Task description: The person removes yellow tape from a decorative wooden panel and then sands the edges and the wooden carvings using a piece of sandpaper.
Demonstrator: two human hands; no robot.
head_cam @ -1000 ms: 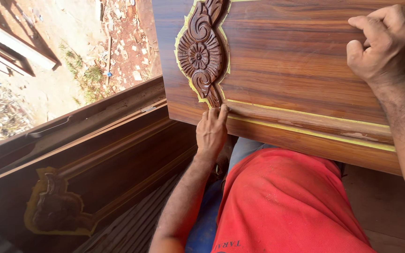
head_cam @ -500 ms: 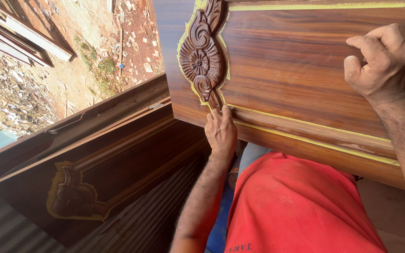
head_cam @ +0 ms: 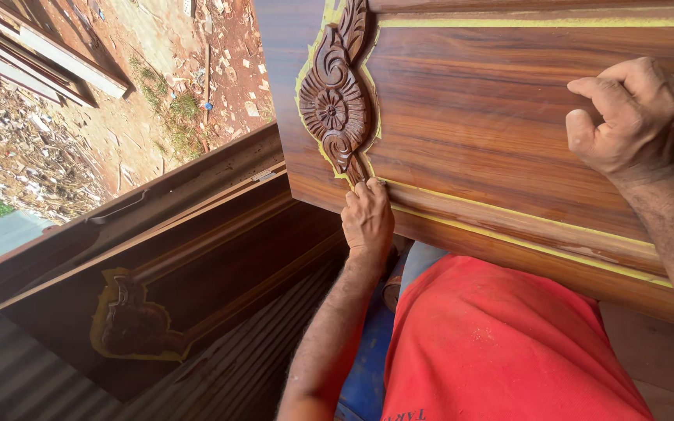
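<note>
A polished brown wooden door panel lies across my lap, edged with yellow masking tape along its raised moulding. A dark carved floral ornament sits at the panel's left end, also outlined in tape. My left hand rests at the foot of the ornament, fingertips pinching at the tape there. My right hand is curled into a loose fist, pressing on the panel's upper right surface. Whether it holds anything is hidden.
A second dark door panel with a taped carved ornament lies lower left on corrugated metal sheeting. Beyond it is bare reddish ground with rubble and stacked timber. My red shirt fills the bottom.
The view has shifted slightly, and my left hand has crept a little up toward the ornament's foot. My right hand has slid down the panel a little.
</note>
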